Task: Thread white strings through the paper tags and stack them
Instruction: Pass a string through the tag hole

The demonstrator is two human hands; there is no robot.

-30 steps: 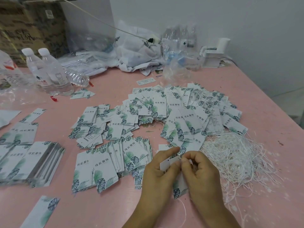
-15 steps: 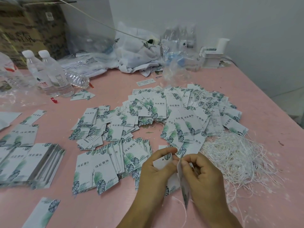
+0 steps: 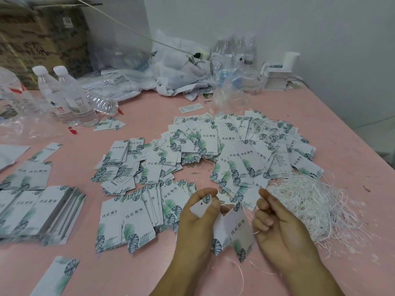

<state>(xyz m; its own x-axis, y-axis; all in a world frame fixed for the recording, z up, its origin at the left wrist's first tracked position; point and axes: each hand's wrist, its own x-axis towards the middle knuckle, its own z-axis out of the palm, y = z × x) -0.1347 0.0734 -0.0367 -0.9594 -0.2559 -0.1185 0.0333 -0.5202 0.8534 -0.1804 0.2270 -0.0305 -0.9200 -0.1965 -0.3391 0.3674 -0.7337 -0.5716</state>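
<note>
Since a moment ago we've drawn our two hands apart, and the tags that sat pressed together between them now hang open in a fan. Our left hand [image 3: 197,216] pinches the top of one paper tag [image 3: 201,207] between thumb and forefinger, its punched hole showing, with more held tags [image 3: 234,229] dropping below toward 6 o'clock. Our right hand [image 3: 280,223] sits just at 3 o'clock of them, fingers curled in, with a thin white string [image 3: 245,212] running from the tags to it; whether it truly pinches that string we cannot tell. Just past the right hand, at 2 o'clock, lies the tangled heap of white strings [image 3: 316,206]. At 12 o'clock spreads the loose pile of tags [image 3: 235,150], and at 9 o'clock a fanned row of tags [image 3: 132,216] lies flat. Far out at 9 o'clock sits a neat stack [image 3: 49,216] on the pink table [image 3: 352,146]. At 10 o'clock stand two water bottles [image 3: 66,97], with crumpled plastic bags [image 3: 181,73] at 12 o'clock.
</note>
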